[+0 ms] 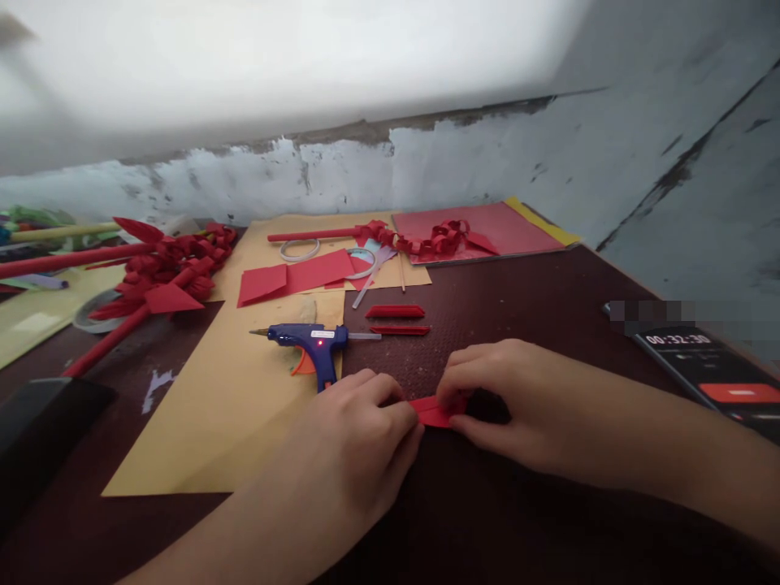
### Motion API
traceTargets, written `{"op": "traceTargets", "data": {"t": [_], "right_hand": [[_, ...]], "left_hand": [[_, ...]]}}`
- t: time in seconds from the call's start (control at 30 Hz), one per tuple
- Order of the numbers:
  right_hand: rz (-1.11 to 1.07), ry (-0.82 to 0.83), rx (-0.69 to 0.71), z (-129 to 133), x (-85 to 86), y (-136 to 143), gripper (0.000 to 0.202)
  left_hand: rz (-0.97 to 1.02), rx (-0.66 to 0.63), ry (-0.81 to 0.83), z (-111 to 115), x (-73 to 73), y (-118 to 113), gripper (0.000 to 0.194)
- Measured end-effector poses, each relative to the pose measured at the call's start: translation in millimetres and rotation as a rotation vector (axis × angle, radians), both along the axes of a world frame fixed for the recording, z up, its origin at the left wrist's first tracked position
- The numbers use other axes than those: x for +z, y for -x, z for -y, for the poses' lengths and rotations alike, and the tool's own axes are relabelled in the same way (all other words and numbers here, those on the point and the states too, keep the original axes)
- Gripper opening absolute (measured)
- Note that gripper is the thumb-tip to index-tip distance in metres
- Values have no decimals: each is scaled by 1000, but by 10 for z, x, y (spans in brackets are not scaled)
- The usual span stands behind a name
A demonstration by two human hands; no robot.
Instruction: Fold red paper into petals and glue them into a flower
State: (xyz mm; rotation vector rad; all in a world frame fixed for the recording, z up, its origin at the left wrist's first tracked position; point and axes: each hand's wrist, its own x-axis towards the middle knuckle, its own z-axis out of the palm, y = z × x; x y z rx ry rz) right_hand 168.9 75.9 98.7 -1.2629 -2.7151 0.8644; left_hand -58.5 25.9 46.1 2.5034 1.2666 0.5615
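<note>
The left hand (366,443) and right hand (517,398) pinched opposite ends of a small folded red paper strip (431,413), lower centre. Uneven finger pressure risked skewing its crease; a leftward slip risked bumping the blue plastic glue gun (309,336), centre-left.

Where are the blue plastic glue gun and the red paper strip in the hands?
Blue plastic glue gun (310,335): head view, point on its body, near the white label.
Red paper strip (434,413): head view, on its stretch between both hands.
</note>
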Motion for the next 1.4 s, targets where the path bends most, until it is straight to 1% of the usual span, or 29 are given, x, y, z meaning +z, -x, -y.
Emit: {"op": "traceTargets", "data": {"t": [0.1, 0.2, 0.27, 0.4, 0.63, 0.8, 1.0, 1.13, 1.27, 1.4], "right_hand": [[21, 8, 9, -12, 11, 1, 12], [45, 6, 4, -24, 13, 10, 1], [43, -21, 21, -31, 8, 14, 2], [13, -68, 74, -37, -6, 13, 15], [-19, -87, 106, -35, -41, 5, 16], [-14, -94, 95, -33, -59, -4, 17], [-30, -95, 74, -27, -55, 13, 19], [-32, -75, 74, -19, -54, 13, 15], [-11, -55, 48, -35, -61, 0, 13], [8, -35, 36, -60, -75, -4, 16]], "left_hand": [[-12, 2, -18, 9, 5, 6, 23], [-20, 13, -21, 19, 23, -1, 23], [-19, 17, -22, 19, 33, -4, 24], [-3, 20, -24, 7, 34, -3, 24], [27, 31, -22, 14, 5, -4, 22], [29, 48, -9, 20, 10, -12, 22], [48, 79, 36, 19, 29, -34, 28], [73, 99, 52, 19, 21, -49, 29], [82, 121, 69, 22, 20, -64, 29], [87, 155, 72, 23, 25, -92, 25]]}}
